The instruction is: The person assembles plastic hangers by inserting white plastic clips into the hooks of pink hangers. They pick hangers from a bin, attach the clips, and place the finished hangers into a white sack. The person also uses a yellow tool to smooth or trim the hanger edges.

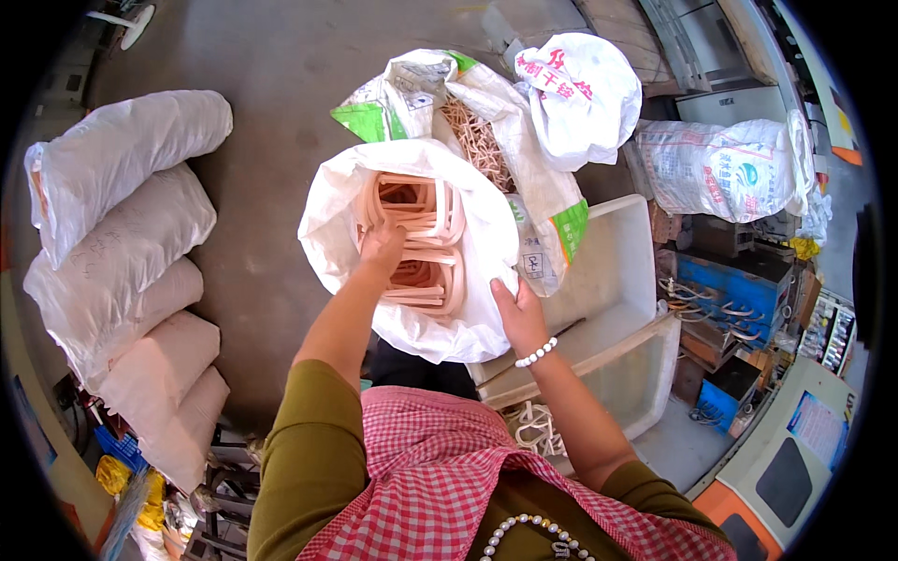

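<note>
A white woven sack (323,201) stands open before me, its rim rolled outward. Inside are two stacks of pale pink, rounded-square plastic frames, an upper stack (449,213) and a lower stack (447,292). My left hand (382,245) reaches into the sack and is closed at the left edge of the frames, between the two stacks; its fingertips are partly hidden. With the thumb on top, my right hand (520,316) grips the sack's rim at the lower right. A white bead bracelet (536,353) circles that wrist.
Behind stands an open sack (552,201) of small pinkish pieces (475,140), beside a white sack (585,103). Full sacks (131,243) are piled at left. A pale plastic bin (645,271) is at right, near blue-sided metal blocks (725,290) and a machine (795,458).
</note>
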`<state>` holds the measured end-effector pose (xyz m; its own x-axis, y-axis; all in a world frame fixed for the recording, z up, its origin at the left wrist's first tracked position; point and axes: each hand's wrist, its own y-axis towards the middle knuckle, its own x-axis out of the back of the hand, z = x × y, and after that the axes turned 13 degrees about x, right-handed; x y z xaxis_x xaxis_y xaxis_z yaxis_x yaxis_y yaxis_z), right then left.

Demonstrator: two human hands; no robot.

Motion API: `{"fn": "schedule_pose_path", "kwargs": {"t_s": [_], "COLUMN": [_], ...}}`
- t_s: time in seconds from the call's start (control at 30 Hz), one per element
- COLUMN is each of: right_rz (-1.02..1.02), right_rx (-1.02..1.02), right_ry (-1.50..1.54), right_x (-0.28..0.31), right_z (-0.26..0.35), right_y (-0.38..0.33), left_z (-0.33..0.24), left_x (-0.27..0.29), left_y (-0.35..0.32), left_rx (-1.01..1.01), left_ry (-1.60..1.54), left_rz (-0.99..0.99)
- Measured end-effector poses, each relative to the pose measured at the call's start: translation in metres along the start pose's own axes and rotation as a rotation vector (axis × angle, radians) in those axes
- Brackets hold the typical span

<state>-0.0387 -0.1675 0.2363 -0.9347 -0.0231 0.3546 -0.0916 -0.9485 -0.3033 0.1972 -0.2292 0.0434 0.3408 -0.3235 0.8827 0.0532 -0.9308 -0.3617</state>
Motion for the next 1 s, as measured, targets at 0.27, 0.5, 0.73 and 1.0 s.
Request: {"fn": "schedule_pose_path", "kwargs": {"t_s": [0.27, 0.5, 0.73, 1.0], "right_rz": [-0.02, 0.077, -0.015, -0.022], "right_rx": [-0.139, 0.014, 0.14, 0.055], "right_ry": [0.254, 0.036, 0.029, -0.151], "right_x": [0.008, -0.001, 0.034, 0.018], "right_z": [-0.011, 0.003, 0.041, -0.01], "right_y": [-0.001, 0.016, 0.045, 0.042], "left_z": [-0.038, 0.013, 0.018, 0.021], "left_x": [0.07, 0.123, 0.174, 0.122], "left_y": [-0.038, -0.072, -0.069, -0.1], "left_rx": [-0.091, 0.584, 0.594, 0.63], "left_ry": [-0.035, -0.261, -1.245, -1.318], "left_rz": [-0.085, -0.551, 0.024, 0.021]}}
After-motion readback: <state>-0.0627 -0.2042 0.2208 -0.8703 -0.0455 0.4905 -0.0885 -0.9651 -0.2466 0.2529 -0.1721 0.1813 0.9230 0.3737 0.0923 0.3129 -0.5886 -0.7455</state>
